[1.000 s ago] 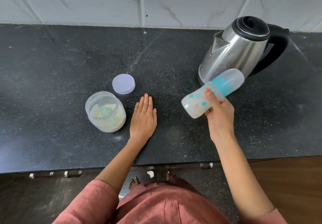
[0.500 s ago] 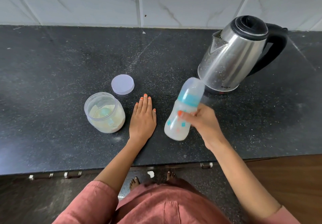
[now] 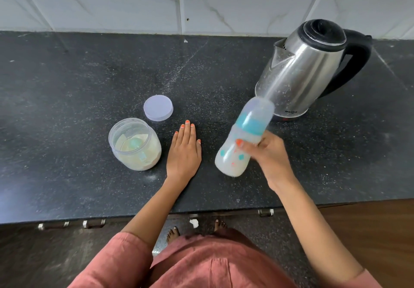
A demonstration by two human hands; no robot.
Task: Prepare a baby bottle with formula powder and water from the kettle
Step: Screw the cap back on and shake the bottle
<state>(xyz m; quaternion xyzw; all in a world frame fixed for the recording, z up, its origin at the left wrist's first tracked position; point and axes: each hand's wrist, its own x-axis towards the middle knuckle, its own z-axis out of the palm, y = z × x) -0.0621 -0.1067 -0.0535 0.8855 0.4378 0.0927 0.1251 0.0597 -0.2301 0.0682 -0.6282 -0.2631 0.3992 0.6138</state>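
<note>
My right hand (image 3: 270, 156) grips a capped baby bottle (image 3: 243, 138) with a teal collar and milky liquid inside. The bottle is tilted, cap toward the kettle, and looks motion-blurred above the counter. My left hand (image 3: 184, 152) lies flat, palm down, on the black counter (image 3: 67, 90) between the bottle and the formula jar. The clear formula jar (image 3: 134, 144) stands uncovered at the left, holding pale powder and a scoop. Its lilac lid (image 3: 158, 107) lies just behind it. The steel kettle (image 3: 302, 72) with black lid and handle stands at the back right.
White marble wall tiles (image 3: 224, 1) run behind the counter. The counter's front edge is near my body, with drawer handles (image 3: 94, 223) below it. My bare feet (image 3: 173, 233) show on the floor. A wooden surface (image 3: 369, 231) lies at the lower right.
The bottle swung from lying tilted right near the kettle to upright and lower, and now tilts right again. My left hand stayed flat on the counter.
</note>
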